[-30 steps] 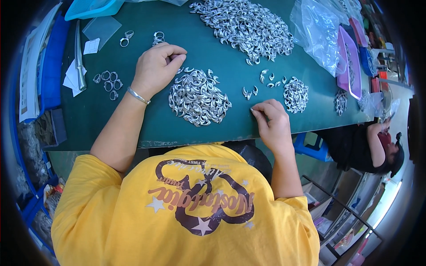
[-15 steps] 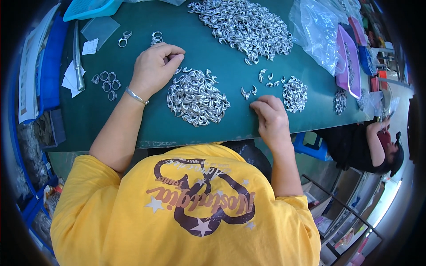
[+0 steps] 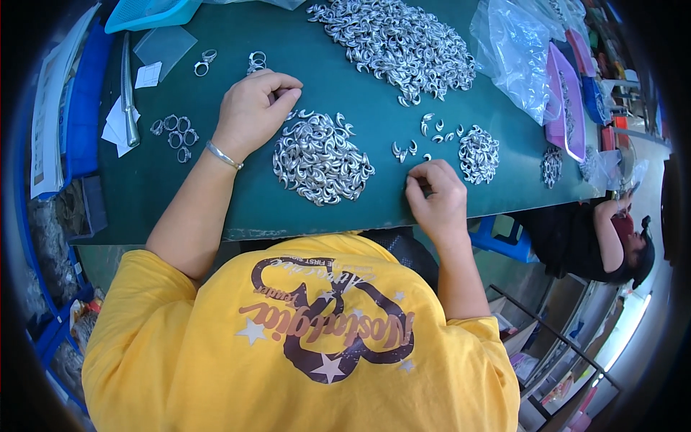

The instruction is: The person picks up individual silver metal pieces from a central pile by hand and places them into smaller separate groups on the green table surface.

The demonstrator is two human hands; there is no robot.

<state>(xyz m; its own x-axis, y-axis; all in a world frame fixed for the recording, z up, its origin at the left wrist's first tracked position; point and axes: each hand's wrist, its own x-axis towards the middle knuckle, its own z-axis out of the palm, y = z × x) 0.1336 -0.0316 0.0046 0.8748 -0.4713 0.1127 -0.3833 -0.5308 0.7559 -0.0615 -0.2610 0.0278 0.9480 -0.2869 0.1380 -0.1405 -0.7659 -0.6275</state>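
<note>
My left hand [image 3: 253, 109] rests on the green table with its fingers curled in. Anything inside it is hidden. Beside it lies a middle heap of small silver crescent-shaped metal pieces [image 3: 322, 162]. Just beyond its knuckles sit a few silver rings [image 3: 256, 60]. Near the front edge, my right hand [image 3: 440, 198] is closed, thumb against the curled forefinger; I cannot make out anything in the pinch. Several loose crescent pieces [image 3: 404, 151] lie just past its fingers, and a smaller heap of similar pieces [image 3: 479, 154] is to its right.
A large heap of silver pieces [image 3: 403, 50] spreads across the far side. More rings [image 3: 175, 135], a metal tool [image 3: 128, 93] and papers lie left. A turquoise basket [image 3: 151, 13], plastic bags [image 3: 507, 57] and a purple tray [image 3: 563, 108] border the table. Another person [image 3: 601, 237] sits right.
My right hand has drawn back slightly toward the front edge, and a small silver piece now shows just past its fingers. My left hand has barely moved.
</note>
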